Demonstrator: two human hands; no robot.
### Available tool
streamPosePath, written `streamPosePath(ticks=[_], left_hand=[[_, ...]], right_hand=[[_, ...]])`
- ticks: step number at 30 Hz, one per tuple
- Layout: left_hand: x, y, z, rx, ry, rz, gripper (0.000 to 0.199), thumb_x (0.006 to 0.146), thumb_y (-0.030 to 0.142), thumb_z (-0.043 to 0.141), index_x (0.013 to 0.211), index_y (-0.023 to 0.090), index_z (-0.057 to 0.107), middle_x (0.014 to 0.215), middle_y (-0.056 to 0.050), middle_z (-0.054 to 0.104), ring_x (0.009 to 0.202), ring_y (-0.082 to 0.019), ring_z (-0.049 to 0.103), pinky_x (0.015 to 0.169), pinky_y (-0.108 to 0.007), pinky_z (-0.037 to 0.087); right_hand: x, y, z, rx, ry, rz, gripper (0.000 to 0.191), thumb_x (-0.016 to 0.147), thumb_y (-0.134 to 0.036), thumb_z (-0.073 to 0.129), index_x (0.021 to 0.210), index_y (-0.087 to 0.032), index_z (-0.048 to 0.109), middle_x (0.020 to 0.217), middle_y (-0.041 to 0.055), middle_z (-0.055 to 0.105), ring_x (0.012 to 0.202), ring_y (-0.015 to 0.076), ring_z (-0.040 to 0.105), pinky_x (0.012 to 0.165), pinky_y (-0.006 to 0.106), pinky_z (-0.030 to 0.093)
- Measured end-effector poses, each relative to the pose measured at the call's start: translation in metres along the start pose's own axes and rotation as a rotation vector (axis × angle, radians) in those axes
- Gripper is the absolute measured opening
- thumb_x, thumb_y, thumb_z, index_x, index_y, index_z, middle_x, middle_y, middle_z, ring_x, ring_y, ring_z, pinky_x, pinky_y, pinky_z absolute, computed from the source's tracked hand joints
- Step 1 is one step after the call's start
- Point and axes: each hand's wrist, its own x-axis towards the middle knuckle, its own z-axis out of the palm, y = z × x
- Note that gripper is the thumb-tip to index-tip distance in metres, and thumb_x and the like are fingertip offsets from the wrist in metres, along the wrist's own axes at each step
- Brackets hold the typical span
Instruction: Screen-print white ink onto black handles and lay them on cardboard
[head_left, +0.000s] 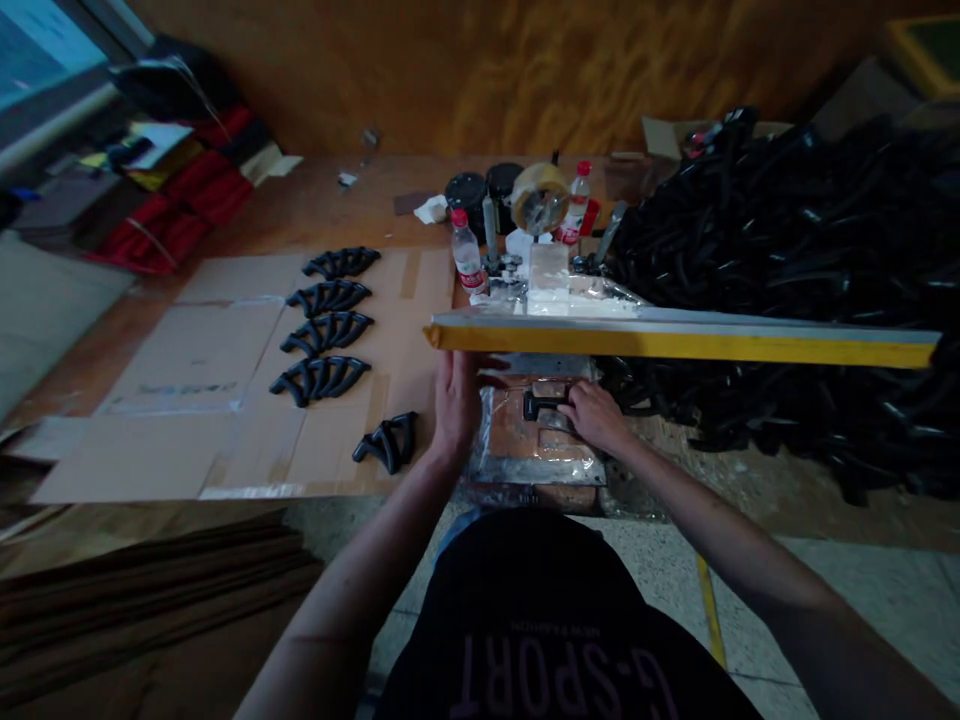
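Note:
My right hand (592,412) has its fingers closed on the end of a black plastic part (541,403), which lies over a plastic-wrapped fixture plate (506,440). My left hand (457,395) is raised at the left edge of the fixture, fingers spread and pointing away from me, just under the left end of a long frame with a yellow edge (675,343). Its fingertips are partly hidden by that frame. Nothing shows in my left hand.
Rows of black parts (326,330) lie on cardboard (187,350) at the left. A large heap of black parts (765,250) fills the right. Behind the frame stand bottles (466,255), dark jars and a tape roll (540,198). Red bundles (180,210) sit at the back left.

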Motion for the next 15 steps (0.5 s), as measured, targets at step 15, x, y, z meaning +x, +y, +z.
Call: streamPosePath(ticks=[15], left_hand=[[-0.062,-0.100,-0.173,0.404,0.556,-0.581,0.041,0.091,0.050,0.040,0.099,0.014,0.058,0.075,-0.008,0.068,0.057,-0.018,0.067,0.052,-0.029,0.055]], right_hand=[[-0.022,0.061,-0.009,0.024,0.105,0.367,0.032,0.090,-0.014,0.044,0.111,-0.022,0.067,0.101,0.0078,0.066,0.090,0.0193,0.062,0.076,0.028,0.044]])
